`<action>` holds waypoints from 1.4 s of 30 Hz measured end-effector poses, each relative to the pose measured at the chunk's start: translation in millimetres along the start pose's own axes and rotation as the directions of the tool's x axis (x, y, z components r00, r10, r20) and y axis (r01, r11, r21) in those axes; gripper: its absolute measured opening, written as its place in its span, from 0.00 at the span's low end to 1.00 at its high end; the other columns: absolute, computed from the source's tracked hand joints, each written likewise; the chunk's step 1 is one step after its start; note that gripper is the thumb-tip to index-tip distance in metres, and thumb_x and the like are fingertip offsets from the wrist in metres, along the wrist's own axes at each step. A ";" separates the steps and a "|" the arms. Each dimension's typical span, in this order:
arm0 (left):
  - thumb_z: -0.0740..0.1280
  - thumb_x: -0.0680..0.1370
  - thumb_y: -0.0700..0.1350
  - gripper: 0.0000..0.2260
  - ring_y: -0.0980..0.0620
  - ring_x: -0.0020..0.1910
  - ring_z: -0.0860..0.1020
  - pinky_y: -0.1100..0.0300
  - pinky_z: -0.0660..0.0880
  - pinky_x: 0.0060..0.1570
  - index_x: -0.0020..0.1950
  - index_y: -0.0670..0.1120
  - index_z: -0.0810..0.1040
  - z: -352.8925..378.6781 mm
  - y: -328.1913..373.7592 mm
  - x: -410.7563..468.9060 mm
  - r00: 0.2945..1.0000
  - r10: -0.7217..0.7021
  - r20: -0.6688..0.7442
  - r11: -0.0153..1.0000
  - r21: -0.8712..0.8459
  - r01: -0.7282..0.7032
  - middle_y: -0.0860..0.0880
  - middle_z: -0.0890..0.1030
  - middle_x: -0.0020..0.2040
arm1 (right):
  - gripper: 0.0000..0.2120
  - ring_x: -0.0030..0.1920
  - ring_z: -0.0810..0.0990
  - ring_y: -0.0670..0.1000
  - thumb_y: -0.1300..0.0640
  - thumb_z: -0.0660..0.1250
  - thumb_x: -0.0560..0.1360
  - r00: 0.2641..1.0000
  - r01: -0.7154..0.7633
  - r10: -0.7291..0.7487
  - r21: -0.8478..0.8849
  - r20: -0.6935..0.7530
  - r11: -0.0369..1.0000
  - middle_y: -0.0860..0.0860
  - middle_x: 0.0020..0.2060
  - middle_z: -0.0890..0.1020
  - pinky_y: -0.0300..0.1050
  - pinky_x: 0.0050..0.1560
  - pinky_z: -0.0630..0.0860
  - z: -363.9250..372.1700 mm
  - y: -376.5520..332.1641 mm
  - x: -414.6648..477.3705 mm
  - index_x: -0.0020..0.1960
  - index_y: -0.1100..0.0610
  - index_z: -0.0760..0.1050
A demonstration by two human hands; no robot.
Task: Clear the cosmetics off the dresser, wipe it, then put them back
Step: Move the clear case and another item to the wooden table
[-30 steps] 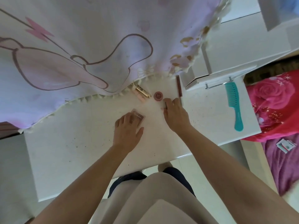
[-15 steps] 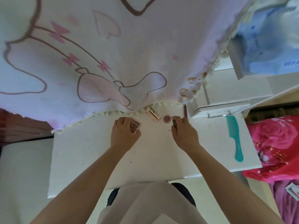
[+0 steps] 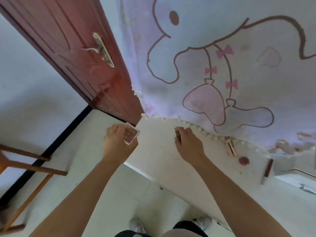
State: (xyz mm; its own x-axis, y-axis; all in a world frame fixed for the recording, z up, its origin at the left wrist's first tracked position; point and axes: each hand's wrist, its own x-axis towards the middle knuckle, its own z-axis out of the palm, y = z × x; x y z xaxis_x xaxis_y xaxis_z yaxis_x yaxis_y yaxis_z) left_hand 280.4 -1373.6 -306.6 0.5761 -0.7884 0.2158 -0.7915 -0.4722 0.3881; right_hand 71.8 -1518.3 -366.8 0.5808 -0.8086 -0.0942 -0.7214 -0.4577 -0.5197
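Left hand (image 3: 118, 146) holding a clear pink compact (image 3: 130, 135), right hand (image 3: 189, 146) pinching a small dark item (image 3: 177, 134), both above the white bench (image 3: 171, 161), hands apart.

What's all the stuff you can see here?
dresser top: one, white, middle
cartoon cloth: one, pale pink, hanging above dresser
door: one, red-brown, upper left
gold tube: one, gold, on dresser by cloth edge
round pot: one, red, on dresser right of tube
pencil: one, brown, on dresser far right
clear case: one, pinkish, held at left
dark stick: one, dark, held mid-dresser
left hand: one, holds clear case
right hand: one, grips dark stick
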 end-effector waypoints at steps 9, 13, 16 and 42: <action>0.75 0.69 0.49 0.18 0.45 0.53 0.74 0.54 0.74 0.42 0.56 0.48 0.77 -169.4 -184.6 -46.0 0.962 -0.019 -0.272 0.995 0.093 0.046 0.49 0.77 0.55 | 0.16 0.47 0.79 0.55 0.51 0.61 0.79 0.919 0.373 -0.368 0.010 -0.140 0.928 0.51 0.53 0.74 0.52 0.43 0.79 56.6 -246.5 5.5 0.66 0.47 0.68; 0.76 0.69 0.50 0.19 0.44 0.53 0.75 0.53 0.74 0.45 0.57 0.48 0.77 -243.7 -285.6 -91.3 0.923 -0.114 -0.368 0.975 0.136 0.175 0.47 0.78 0.56 | 0.16 0.46 0.80 0.56 0.51 0.63 0.79 0.839 0.536 -0.533 0.005 -0.109 0.844 0.50 0.54 0.75 0.51 0.42 0.78 107.3 -372.2 -6.1 0.66 0.46 0.69; 0.76 0.69 0.48 0.18 0.43 0.53 0.75 0.51 0.75 0.46 0.56 0.47 0.78 -290.3 -349.6 -120.0 0.884 -0.194 -0.424 0.954 0.128 0.271 0.46 0.78 0.55 | 0.17 0.47 0.80 0.56 0.53 0.63 0.79 0.771 0.636 -0.634 0.024 -0.059 0.772 0.50 0.54 0.75 0.51 0.44 0.78 143.8 -455.7 -17.6 0.67 0.47 0.69; 0.77 0.67 0.52 0.20 0.48 0.53 0.75 0.57 0.75 0.40 0.56 0.51 0.77 -437.7 -805.1 -82.4 0.551 -0.661 -0.510 0.561 0.152 0.814 0.51 0.77 0.56 | 0.17 0.42 0.77 0.49 0.51 0.61 0.81 0.276 0.928 -0.931 0.185 0.241 0.323 0.47 0.52 0.75 0.43 0.36 0.77 479.6 -970.7 128.3 0.69 0.47 0.67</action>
State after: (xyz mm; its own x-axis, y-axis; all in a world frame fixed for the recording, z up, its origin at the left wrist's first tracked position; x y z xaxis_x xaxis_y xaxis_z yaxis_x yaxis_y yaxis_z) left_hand 959.5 -755.9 -244.6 0.9443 0.0790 0.3194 -0.0060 -0.9664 0.2569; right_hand 1027.4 -1000.4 -281.7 0.9224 0.2917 0.2533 0.3758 -0.8297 -0.4128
